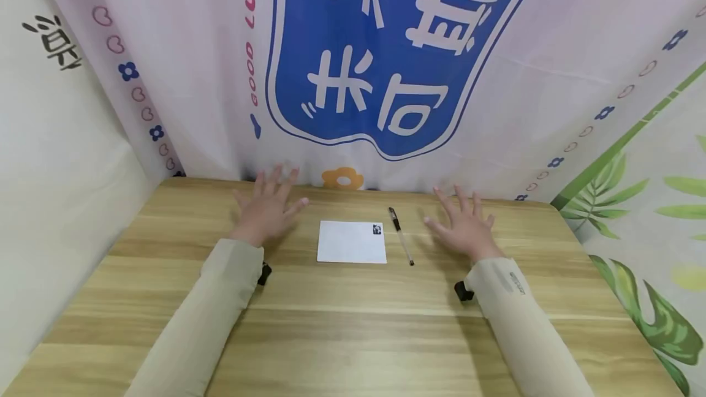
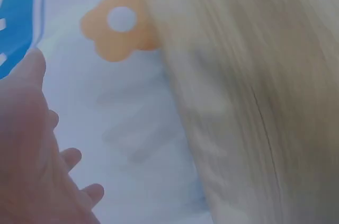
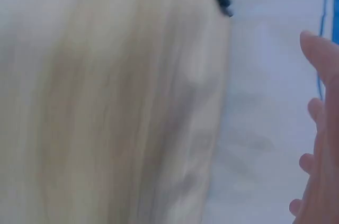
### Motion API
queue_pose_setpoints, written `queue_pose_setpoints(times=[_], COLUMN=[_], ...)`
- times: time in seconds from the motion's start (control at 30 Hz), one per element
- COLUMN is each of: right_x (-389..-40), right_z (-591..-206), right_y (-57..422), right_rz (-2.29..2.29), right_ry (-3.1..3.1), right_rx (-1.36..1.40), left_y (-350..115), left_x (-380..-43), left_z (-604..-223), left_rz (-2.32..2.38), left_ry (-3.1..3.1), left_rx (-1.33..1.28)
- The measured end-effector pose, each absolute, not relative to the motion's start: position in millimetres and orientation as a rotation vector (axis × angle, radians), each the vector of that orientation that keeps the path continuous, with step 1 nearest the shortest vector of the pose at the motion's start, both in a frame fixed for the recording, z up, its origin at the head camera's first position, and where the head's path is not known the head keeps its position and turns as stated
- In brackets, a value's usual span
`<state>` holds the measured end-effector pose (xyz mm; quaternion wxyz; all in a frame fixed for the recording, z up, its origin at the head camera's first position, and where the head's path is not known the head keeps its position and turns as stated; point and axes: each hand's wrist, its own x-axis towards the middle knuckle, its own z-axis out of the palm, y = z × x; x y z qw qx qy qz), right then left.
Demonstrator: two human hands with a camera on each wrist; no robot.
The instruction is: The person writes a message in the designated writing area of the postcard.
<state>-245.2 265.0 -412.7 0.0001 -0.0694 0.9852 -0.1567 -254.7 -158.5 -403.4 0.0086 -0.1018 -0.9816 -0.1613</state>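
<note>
A white envelope [image 1: 347, 242] with a small dark stamp in its upper right corner lies flat on the wooden table. Just right of it is a pen [image 1: 402, 239] with a clear barrel and a black cap end pointing away from me. My left hand [image 1: 266, 208] is left of the envelope, its fingers spread toward the back edge and holding nothing. To the right of the pen, my right hand [image 1: 464, 225] also has its fingers spread and is bare of any object. In the right wrist view, the pen's dark end [image 3: 223, 2] shows near the table edge.
The wood-grain table [image 1: 342, 336] ends at a hanging cloth [image 1: 209, 109] with a blue printed sign and an orange flower [image 1: 342, 178]. Light cloth walls stand at the left and right. Each wrist carries a small black camera [image 1: 464, 291].
</note>
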Motion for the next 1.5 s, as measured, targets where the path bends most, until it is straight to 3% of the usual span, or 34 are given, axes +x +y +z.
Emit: queue_pose_setpoints(times=[0.57, 0.8, 1.5], right_x=[-224.4, -220.6, -216.3], right_z=[-418.8, -423.8, -442.8], right_y=[224.5, 210.3, 192.1], right_rz=[-1.152, -1.331, -1.24], right_ry=[3.078, 2.986, 2.859], right_rx=[-0.216, -0.083, 0.078], left_y=[-131.2, -117.1, -112.9], left_x=[-230.0, -220.1, -212.0], left_z=[-410.0, -413.8, -424.6], left_rz=[-1.192, -1.452, -2.18], left_ry=[-2.516, -2.388, -2.369], left_rx=[-0.287, -0.26, -0.041])
